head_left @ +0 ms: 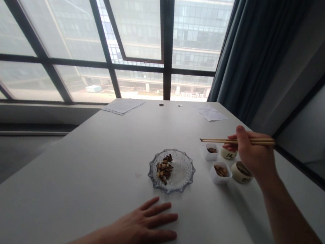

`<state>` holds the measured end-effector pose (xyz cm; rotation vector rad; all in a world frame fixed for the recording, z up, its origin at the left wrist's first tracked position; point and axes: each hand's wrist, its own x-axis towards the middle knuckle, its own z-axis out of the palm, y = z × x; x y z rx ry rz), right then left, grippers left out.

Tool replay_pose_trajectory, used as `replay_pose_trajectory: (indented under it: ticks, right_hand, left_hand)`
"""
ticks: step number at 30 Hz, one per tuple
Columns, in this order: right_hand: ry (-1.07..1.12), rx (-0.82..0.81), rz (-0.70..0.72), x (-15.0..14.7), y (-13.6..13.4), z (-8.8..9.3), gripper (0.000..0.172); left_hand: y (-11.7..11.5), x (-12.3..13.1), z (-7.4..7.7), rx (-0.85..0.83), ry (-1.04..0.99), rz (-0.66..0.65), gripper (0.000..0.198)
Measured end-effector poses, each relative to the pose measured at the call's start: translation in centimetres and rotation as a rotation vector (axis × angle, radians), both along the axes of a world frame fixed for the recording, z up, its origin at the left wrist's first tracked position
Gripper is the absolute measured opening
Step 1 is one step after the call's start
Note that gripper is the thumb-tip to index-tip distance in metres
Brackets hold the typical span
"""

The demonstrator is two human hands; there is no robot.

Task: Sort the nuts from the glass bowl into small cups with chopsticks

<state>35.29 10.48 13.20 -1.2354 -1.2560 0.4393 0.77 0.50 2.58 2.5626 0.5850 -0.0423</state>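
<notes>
My right hand [252,154] is closed on a pair of wooden chopsticks [222,140], held level above the small cups with the tips pointing left. Nothing shows between the tips. My left hand [146,226] lies flat and open on the white table [86,176], just in front of a scalloped glass dish [181,175] holding a small heap of brown and tan nuts or seeds [164,168]. To the right of the dish stand two white square cups [220,173] [211,152] with brown bits inside, and two round cream cups [241,173] [228,153].
Sheets of paper [123,105] lie at the far left of the table and another sheet [212,114] at the far right. Large windows rise behind the table, with a dark curtain [255,50] at the right. The table's left edge drops to the floor.
</notes>
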Motion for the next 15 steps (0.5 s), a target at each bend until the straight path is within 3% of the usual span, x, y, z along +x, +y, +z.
replay_pose_trajectory:
  ticks: [5,10,15]
  right_hand:
    - [-0.165,-0.006,-0.131,1.9,0.7,-0.1,0.054]
    - [-0.360,0.028,-0.124,2.2,0.9,-0.5,0.051]
    - [-0.373,0.056,-0.131,1.7,0.3,-0.2,0.052]
  left_hand:
    - [0.0,0.1,0.1,0.000,-0.022,-0.001,0.075]
    - [0.0,0.0,-0.1,-0.012,-0.004,-0.001,0.073]
    - [0.0,-0.1,-0.2,-0.019,-0.050,0.000,0.072]
